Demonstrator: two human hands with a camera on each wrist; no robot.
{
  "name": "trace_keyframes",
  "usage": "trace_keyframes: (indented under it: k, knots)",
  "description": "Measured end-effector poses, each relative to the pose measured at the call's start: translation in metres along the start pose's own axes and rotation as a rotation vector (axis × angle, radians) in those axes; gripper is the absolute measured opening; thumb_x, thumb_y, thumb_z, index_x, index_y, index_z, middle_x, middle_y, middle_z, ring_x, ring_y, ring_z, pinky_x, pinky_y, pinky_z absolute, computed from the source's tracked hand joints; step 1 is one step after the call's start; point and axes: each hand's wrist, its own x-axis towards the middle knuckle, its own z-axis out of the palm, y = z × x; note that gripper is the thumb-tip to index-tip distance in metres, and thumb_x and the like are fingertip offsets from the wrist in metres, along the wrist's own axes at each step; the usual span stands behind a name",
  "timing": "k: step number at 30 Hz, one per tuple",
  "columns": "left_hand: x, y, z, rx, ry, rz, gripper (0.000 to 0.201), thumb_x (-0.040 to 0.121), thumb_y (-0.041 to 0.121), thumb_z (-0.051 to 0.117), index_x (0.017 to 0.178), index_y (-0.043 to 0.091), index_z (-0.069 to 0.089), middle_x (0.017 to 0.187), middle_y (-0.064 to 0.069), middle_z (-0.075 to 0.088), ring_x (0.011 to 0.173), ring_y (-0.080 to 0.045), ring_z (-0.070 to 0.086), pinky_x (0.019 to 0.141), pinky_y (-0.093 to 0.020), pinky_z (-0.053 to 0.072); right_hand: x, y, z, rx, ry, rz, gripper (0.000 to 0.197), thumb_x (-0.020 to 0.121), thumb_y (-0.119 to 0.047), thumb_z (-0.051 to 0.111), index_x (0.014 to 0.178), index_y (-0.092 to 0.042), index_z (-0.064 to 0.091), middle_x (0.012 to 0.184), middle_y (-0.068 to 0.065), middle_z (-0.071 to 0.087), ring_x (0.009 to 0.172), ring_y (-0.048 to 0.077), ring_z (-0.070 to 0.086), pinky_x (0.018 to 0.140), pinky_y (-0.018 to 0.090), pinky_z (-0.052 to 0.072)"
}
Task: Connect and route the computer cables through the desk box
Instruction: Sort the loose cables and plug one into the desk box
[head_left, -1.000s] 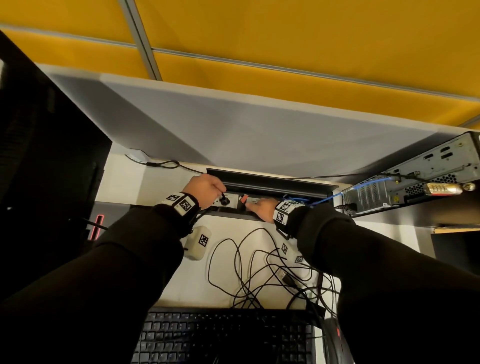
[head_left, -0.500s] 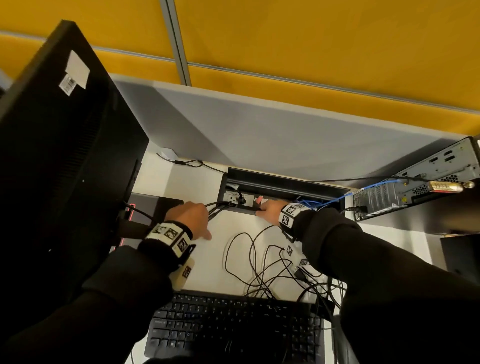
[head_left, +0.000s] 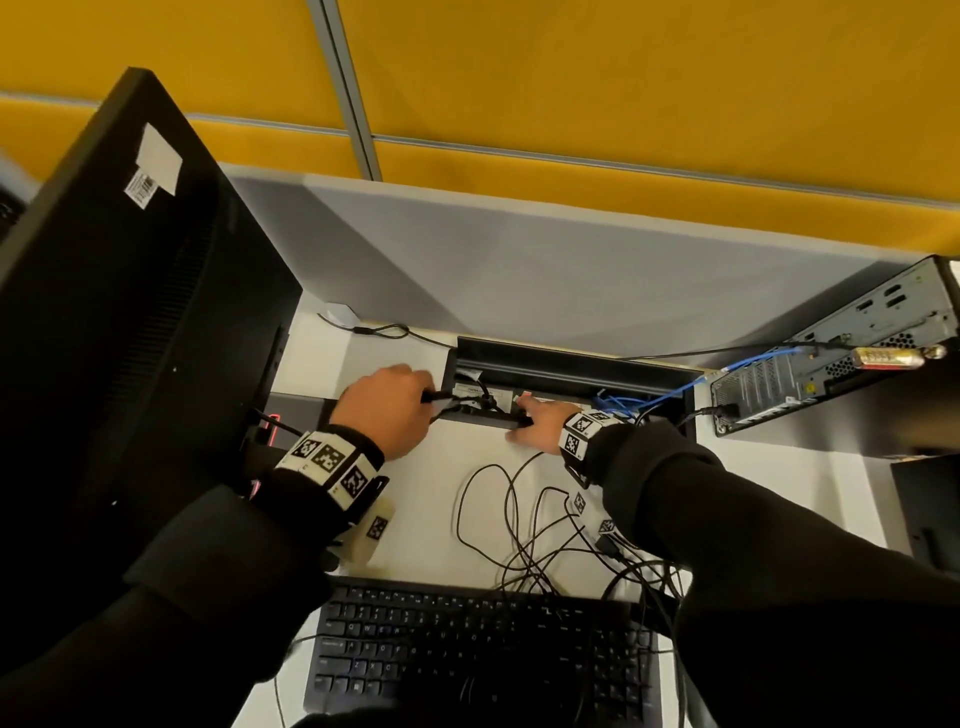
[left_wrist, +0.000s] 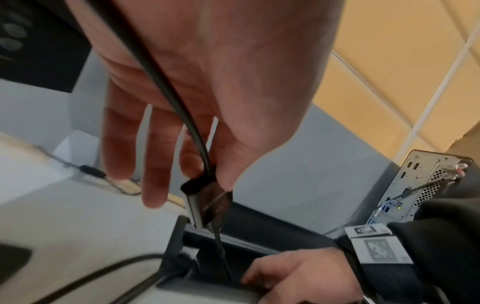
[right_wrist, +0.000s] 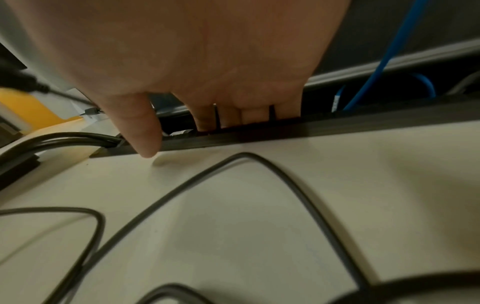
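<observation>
A: Head view. Box (head_left: 566, 364) is the landmark: an open trough at the back of the desk (head_left: 467, 514). Left hand (head_left: 387, 410) sits at the box's left end, fingers curled round a plug (head_left: 434, 396). Right hand (head_left: 540, 423) is on the box's front lip, near its middle.

B: Which one is closer to the sockets?

A: Left, by my reading. The plug lies just beside the box's left end, tip pointing into it.

B: Left wrist view?

A: Thumb and fingertips pinch the plug (left_wrist: 207, 202) at its cable end; the other fingers hang loose. Long axis steep, nose tilted down toward the box (left_wrist: 233, 257) directly below. Not touching it yet.

B: Right wrist view?

A: Right hand (right_wrist: 197, 61) has its fingers (right_wrist: 254, 115) hooked over the front lip into the box (right_wrist: 337, 123), thumb straight on the desk in front. Blue cable (right_wrist: 384, 61) coils at the box's right end. Whether those fingers grip anything inside: cannot tell.
</observation>
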Motion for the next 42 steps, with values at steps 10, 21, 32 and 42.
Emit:
trace_keyframes:
  k: [10, 21, 32, 42]
  knots:
    - [0.067, 0.079, -0.055, 0.299, -0.232, 0.442, 0.015, 0.098, 0.027, 0.057, 0.099, 0.023, 0.071, 0.085, 0.005, 0.065, 0.079, -0.016, 0.061, 0.066, -0.031, 0.047, 0.000, 0.011, 0.004, 0.115, 0.011, 0.024, 0.057, 0.095, -0.054, 0.056, 0.147, -0.033, 0.046, 0.138, 0.006, 0.060, 0.121, 0.028, 0.058, 0.098, 0.033, 0.045]
    - [0.111, 0.138, -0.035, 0.376, -0.173, 0.584, 0.025, 0.095, 0.028, 0.056, 0.111, 0.023, 0.073, 0.108, -0.003, 0.070, 0.092, -0.028, 0.066, 0.077, -0.036, 0.055, -0.001, 0.037, -0.002, 0.173, -0.054, 0.027, 0.044, 0.097, -0.050, 0.055, 0.137, -0.031, 0.056, 0.136, 0.000, 0.058, 0.127, 0.025, 0.054, 0.100, 0.030, 0.041]
    - [0.106, 0.139, -0.025, 0.211, -0.207, 0.586, 0.024, 0.095, 0.032, 0.052, 0.104, 0.025, 0.073, 0.096, 0.000, 0.067, 0.083, -0.022, 0.063, 0.069, -0.036, 0.054, -0.007, 0.049, -0.004, 0.119, 0.110, 0.068, 0.031, 0.095, -0.047, 0.061, 0.110, -0.023, 0.073, 0.112, 0.000, 0.071, 0.103, 0.021, 0.065, 0.094, 0.034, 0.051]
    - [0.094, 0.147, 0.008, 0.232, -0.163, 0.496, 0.019, 0.095, 0.028, 0.055, 0.101, 0.020, 0.071, 0.099, -0.004, 0.068, 0.080, -0.024, 0.061, 0.063, -0.033, 0.041, -0.018, 0.053, -0.003, 0.106, -0.072, 0.083, 0.050, 0.105, -0.045, 0.040, 0.152, -0.027, 0.040, 0.155, 0.006, 0.045, 0.139, 0.028, 0.045, 0.112, 0.035, 0.033]
